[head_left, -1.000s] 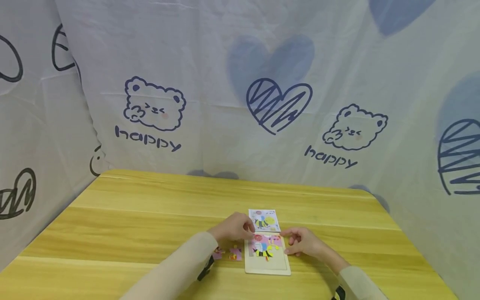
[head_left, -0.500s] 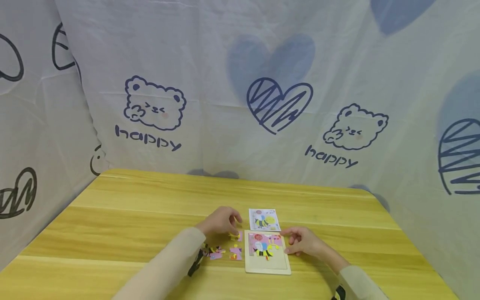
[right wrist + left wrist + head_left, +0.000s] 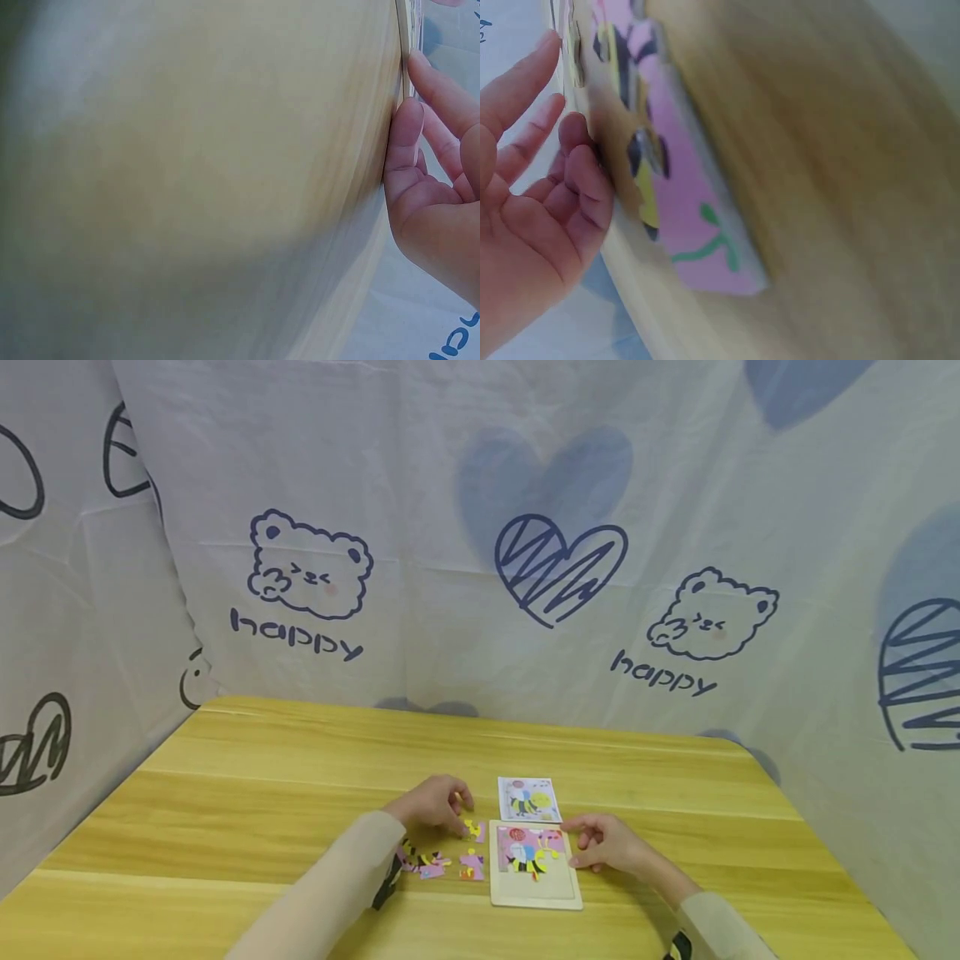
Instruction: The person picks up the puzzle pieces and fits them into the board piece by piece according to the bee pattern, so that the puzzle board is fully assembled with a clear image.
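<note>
A wooden puzzle board (image 3: pixel 536 893) lies flat, its upper part filled with bee-picture pieces and its lower part bare. My right hand (image 3: pixel 611 845) rests at the board's right side, index finger and thumb against its edge. Left of the board, my left hand (image 3: pixel 431 803) is held low, fingertips at a yellow-and-pink puzzle piece (image 3: pixel 474 832); whether they touch it is unclear. In the left wrist view, the left hand (image 3: pixel 540 187) has its index finger extended and other fingers loosely bent, beside a pink piece (image 3: pixel 697 217) with a green stem.
Behind the board lies a bee picture card (image 3: pixel 528 799). Several loose pieces (image 3: pixel 431 865) lie under and beside the left forearm, and another pink piece (image 3: pixel 472 866) sits just left of the board. A printed cloth (image 3: pixel 420 610) hangs behind the wooden table (image 3: pixel 315 752).
My left hand has moved left, away from the board's upper left corner, uncovering the card's edge and the yellow-and-pink piece. The right hand stays at the board's edge.
</note>
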### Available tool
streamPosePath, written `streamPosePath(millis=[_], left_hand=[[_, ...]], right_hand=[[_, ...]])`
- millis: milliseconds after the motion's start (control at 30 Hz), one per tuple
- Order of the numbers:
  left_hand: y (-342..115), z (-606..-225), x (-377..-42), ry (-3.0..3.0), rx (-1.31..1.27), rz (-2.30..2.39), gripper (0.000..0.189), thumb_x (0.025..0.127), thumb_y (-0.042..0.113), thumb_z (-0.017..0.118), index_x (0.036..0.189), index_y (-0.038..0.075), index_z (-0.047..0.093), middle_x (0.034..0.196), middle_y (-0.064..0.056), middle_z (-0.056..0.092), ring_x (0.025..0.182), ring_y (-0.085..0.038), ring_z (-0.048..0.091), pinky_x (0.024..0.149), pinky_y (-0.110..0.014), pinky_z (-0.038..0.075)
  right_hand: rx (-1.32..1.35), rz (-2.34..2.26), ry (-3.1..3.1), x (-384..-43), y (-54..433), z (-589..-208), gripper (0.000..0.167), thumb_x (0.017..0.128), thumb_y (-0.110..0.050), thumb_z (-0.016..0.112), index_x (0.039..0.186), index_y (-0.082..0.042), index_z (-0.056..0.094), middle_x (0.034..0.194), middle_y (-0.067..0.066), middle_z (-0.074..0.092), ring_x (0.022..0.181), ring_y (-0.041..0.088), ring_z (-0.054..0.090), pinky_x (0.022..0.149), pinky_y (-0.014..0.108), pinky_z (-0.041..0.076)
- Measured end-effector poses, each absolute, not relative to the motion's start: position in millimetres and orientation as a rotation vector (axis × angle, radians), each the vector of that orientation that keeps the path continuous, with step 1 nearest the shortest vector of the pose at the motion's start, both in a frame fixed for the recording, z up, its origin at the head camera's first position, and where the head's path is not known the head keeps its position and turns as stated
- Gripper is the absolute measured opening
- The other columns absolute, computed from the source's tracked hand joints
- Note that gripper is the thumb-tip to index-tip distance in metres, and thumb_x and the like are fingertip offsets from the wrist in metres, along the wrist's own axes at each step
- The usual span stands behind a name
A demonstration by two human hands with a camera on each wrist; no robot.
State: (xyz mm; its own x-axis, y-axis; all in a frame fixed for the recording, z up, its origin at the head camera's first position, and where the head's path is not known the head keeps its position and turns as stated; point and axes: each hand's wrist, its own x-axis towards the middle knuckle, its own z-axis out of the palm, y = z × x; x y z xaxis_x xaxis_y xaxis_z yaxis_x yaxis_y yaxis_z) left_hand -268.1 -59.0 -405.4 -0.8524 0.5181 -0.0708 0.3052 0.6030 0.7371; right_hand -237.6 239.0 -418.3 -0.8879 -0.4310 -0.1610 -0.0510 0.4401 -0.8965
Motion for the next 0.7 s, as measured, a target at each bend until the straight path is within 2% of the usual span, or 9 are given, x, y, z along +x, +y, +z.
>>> streamPosePath(millis=[167,433,700], left_hand=[[-53.7,-400.3,-263.5,2.58,0.586,0.999,0.028,0.067,0.01,0.078,0.084,0.006,0.057,0.07,-0.003,0.047,0.058,-0.012,0.04,0.052,-0.023,0.035],[-48.9,-399.7,-261.0,2.626,0.548,0.946,0.025,0.067,0.008,0.078,0.078,0.005,0.055,0.074,-0.003,0.047,0.053,-0.012,0.039,0.047,-0.022,0.033],[-49.6,-401.4,-261.6,2.626,0.513,0.97,0.024,0.066,0.007,0.078,0.073,0.004,0.055,0.068,-0.003,0.048,0.053,-0.012,0.039,0.046,-0.022,0.032]], right_hand=[[-0.41,-1.428,2.336,-237.9,238.8,-418.8,0.049,0.072,0.001,0.071,0.114,0.012,0.05,0.074,0.005,0.047,0.06,0.012,0.042,0.048,0.018,0.04],[-0.424,-1.429,2.331,-238.2,239.4,-419.8,0.049,0.071,0.002,0.071,0.114,0.012,0.05,0.074,0.005,0.047,0.058,0.011,0.043,0.047,0.018,0.04],[-0.422,-1.425,2.342,-237.5,237.6,-420.1,0.049,0.071,0.001,0.072,0.114,0.011,0.051,0.075,0.005,0.047,0.059,0.011,0.043,0.047,0.018,0.04]])
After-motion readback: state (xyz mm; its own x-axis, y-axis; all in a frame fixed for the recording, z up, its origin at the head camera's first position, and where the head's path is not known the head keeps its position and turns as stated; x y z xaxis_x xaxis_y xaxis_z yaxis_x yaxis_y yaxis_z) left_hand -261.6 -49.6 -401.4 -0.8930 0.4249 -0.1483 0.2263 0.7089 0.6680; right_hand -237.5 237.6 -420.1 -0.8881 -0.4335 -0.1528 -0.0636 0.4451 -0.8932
